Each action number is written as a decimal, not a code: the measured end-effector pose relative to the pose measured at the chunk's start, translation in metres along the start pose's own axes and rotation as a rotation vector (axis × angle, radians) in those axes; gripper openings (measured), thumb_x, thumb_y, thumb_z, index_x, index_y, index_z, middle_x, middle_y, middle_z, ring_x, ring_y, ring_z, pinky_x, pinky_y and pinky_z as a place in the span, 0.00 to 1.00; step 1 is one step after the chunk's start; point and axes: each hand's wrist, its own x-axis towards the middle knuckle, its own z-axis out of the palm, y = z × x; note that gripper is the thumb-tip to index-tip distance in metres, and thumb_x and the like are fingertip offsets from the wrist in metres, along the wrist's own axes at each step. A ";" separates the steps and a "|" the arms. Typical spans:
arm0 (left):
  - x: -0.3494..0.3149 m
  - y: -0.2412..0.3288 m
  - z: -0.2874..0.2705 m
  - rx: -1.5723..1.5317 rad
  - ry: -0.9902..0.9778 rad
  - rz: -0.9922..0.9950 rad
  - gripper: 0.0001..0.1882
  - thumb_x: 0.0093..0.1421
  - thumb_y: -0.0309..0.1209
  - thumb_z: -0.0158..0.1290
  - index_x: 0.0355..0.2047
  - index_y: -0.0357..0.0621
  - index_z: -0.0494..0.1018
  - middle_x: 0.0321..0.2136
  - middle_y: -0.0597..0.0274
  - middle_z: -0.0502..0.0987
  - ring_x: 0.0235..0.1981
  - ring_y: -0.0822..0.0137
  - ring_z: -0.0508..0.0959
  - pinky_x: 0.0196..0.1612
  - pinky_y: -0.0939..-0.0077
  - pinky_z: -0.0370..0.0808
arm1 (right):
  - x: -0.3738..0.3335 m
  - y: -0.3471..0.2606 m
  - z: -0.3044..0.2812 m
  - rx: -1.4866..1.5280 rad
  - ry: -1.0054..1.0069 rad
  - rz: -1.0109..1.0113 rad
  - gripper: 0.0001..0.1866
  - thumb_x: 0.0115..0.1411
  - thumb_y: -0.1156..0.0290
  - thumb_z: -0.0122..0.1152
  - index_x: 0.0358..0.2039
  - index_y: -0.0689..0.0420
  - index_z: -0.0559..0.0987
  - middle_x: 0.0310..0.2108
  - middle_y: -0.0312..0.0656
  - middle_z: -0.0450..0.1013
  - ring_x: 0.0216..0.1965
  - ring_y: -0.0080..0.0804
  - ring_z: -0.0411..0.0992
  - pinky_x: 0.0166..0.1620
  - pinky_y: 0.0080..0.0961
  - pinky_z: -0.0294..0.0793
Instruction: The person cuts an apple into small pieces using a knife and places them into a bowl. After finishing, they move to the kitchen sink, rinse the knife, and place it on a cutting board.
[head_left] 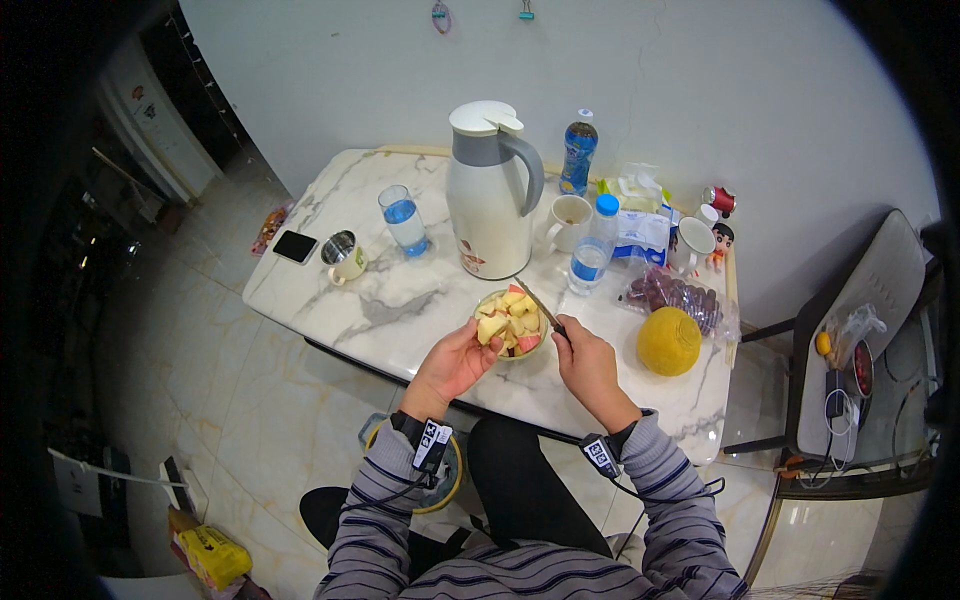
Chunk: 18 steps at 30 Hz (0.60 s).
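A marbled white surface stands against a pale wall, with a phone by its left corner, a tall jug toward its far edge and a yellow round fruit near its right edge. Close to the middle of the near edge sits a bowl of cut fruit pieces. Over it, the left hand has its fingers curled closely on a pale fruit chunk, while the right hand's fingers wrap tightly round the handle of a knife, its blade slanting over the bowl's right side.
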 end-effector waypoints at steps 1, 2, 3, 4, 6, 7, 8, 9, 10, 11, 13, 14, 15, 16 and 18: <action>0.000 -0.001 0.000 0.050 0.010 0.014 0.19 0.66 0.31 0.49 0.55 0.34 0.64 0.46 0.55 0.73 0.41 0.67 0.76 0.42 0.78 0.78 | 0.000 -0.001 -0.002 0.006 -0.004 0.003 0.12 0.61 0.68 0.55 0.45 0.55 0.73 0.32 0.49 0.78 0.29 0.49 0.76 0.30 0.41 0.75; 0.000 -0.002 0.000 0.092 0.034 0.031 0.21 0.66 0.30 0.50 0.56 0.33 0.63 0.47 0.55 0.73 0.41 0.68 0.76 0.42 0.79 0.77 | 0.001 -0.003 -0.003 0.010 -0.005 0.002 0.12 0.61 0.68 0.55 0.45 0.55 0.74 0.32 0.49 0.78 0.29 0.49 0.76 0.30 0.41 0.75; 0.000 -0.002 0.001 0.130 0.076 0.051 0.22 0.65 0.29 0.50 0.56 0.32 0.62 0.47 0.55 0.72 0.41 0.68 0.75 0.42 0.79 0.76 | 0.001 -0.004 -0.005 0.015 -0.007 0.002 0.12 0.61 0.68 0.55 0.45 0.55 0.74 0.32 0.49 0.78 0.29 0.49 0.76 0.30 0.41 0.75; 0.001 -0.001 0.002 0.125 0.016 0.042 0.21 0.65 0.28 0.51 0.55 0.32 0.63 0.47 0.55 0.73 0.41 0.68 0.76 0.43 0.79 0.77 | 0.001 -0.005 -0.006 0.018 -0.006 -0.003 0.12 0.61 0.68 0.55 0.45 0.55 0.74 0.32 0.49 0.78 0.29 0.49 0.76 0.30 0.41 0.75; 0.002 0.000 0.004 0.099 -0.043 0.028 0.19 0.64 0.25 0.52 0.54 0.33 0.65 0.46 0.55 0.74 0.41 0.67 0.77 0.44 0.80 0.77 | 0.000 -0.007 -0.008 0.023 -0.004 -0.026 0.12 0.61 0.68 0.56 0.45 0.55 0.74 0.32 0.49 0.78 0.29 0.49 0.76 0.30 0.40 0.75; 0.001 0.002 0.005 0.158 -0.060 0.037 0.20 0.63 0.24 0.52 0.54 0.32 0.64 0.46 0.56 0.73 0.41 0.68 0.76 0.45 0.80 0.77 | 0.000 -0.007 -0.009 0.025 -0.004 -0.044 0.12 0.61 0.68 0.56 0.45 0.54 0.74 0.32 0.48 0.78 0.29 0.49 0.76 0.29 0.40 0.75; 0.001 0.004 0.006 0.210 -0.055 0.042 0.21 0.62 0.23 0.52 0.55 0.32 0.64 0.46 0.56 0.73 0.42 0.69 0.76 0.45 0.79 0.76 | 0.000 -0.008 -0.009 0.026 0.003 -0.070 0.12 0.60 0.68 0.57 0.45 0.54 0.74 0.32 0.48 0.77 0.29 0.48 0.76 0.29 0.39 0.75; 0.000 0.005 0.008 0.281 0.016 0.043 0.22 0.62 0.23 0.52 0.56 0.31 0.63 0.47 0.57 0.73 0.43 0.70 0.75 0.46 0.79 0.76 | -0.001 -0.008 -0.009 0.013 -0.007 -0.113 0.13 0.60 0.67 0.58 0.45 0.54 0.74 0.30 0.46 0.77 0.28 0.47 0.76 0.28 0.38 0.74; -0.002 0.005 0.011 0.323 0.008 0.083 0.22 0.62 0.22 0.52 0.55 0.32 0.63 0.47 0.57 0.73 0.44 0.69 0.75 0.47 0.78 0.76 | -0.001 -0.008 -0.010 -0.001 -0.011 -0.163 0.13 0.59 0.67 0.59 0.45 0.53 0.75 0.29 0.45 0.76 0.27 0.46 0.75 0.27 0.37 0.74; -0.003 0.004 0.014 0.384 0.066 0.120 0.21 0.62 0.22 0.52 0.55 0.32 0.64 0.47 0.57 0.73 0.45 0.69 0.75 0.48 0.78 0.75 | -0.002 -0.008 -0.010 -0.014 -0.014 -0.214 0.13 0.59 0.67 0.59 0.44 0.53 0.75 0.28 0.43 0.76 0.25 0.44 0.75 0.26 0.36 0.74; -0.005 0.003 0.021 0.465 0.115 0.157 0.21 0.61 0.21 0.53 0.55 0.33 0.65 0.48 0.57 0.74 0.46 0.69 0.75 0.49 0.77 0.75 | -0.003 -0.007 -0.012 -0.105 -0.029 -0.293 0.14 0.57 0.66 0.61 0.45 0.52 0.75 0.25 0.40 0.73 0.23 0.40 0.74 0.25 0.34 0.73; -0.006 0.003 0.024 0.485 0.104 0.155 0.21 0.61 0.21 0.53 0.54 0.34 0.65 0.48 0.58 0.73 0.47 0.68 0.75 0.49 0.77 0.75 | -0.003 -0.006 -0.013 -0.160 -0.044 -0.325 0.15 0.57 0.66 0.62 0.45 0.51 0.75 0.24 0.39 0.71 0.22 0.38 0.73 0.24 0.33 0.72; -0.007 0.003 0.026 0.510 0.120 0.151 0.21 0.60 0.20 0.53 0.54 0.34 0.65 0.48 0.58 0.73 0.47 0.68 0.75 0.50 0.76 0.75 | -0.003 -0.006 -0.013 -0.162 -0.028 -0.362 0.15 0.56 0.65 0.62 0.45 0.51 0.75 0.23 0.38 0.70 0.22 0.37 0.73 0.23 0.33 0.72; -0.008 0.003 0.029 0.497 0.072 0.147 0.22 0.60 0.20 0.53 0.55 0.34 0.64 0.48 0.57 0.74 0.47 0.67 0.76 0.50 0.75 0.75 | -0.003 -0.006 -0.014 -0.174 -0.019 -0.393 0.16 0.56 0.65 0.62 0.45 0.51 0.75 0.22 0.37 0.69 0.22 0.36 0.73 0.23 0.32 0.71; -0.009 0.002 0.032 0.468 0.011 0.152 0.24 0.60 0.18 0.52 0.57 0.32 0.63 0.49 0.56 0.74 0.48 0.66 0.76 0.51 0.73 0.76 | -0.003 -0.006 -0.014 -0.182 -0.012 -0.432 0.16 0.55 0.66 0.63 0.45 0.51 0.75 0.21 0.37 0.68 0.21 0.35 0.72 0.22 0.32 0.71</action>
